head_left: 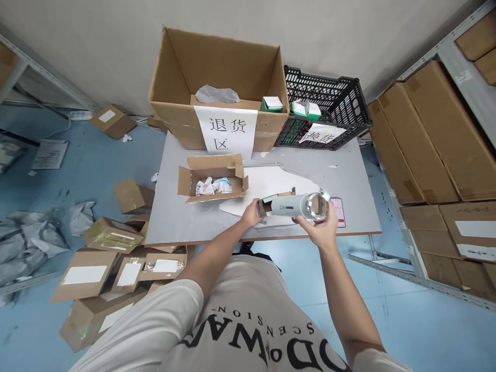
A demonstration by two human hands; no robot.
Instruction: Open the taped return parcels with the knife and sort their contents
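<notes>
A large open cardboard box with a white paper sign stands at the back of the grey table, just beside a black plastic crate holding small green-and-white boxes. A smaller open carton lies nearer, with what may be crumpled wrappers inside. Cardboard parcels litter the blue floor; brown cartons fill the shelves.
</notes>
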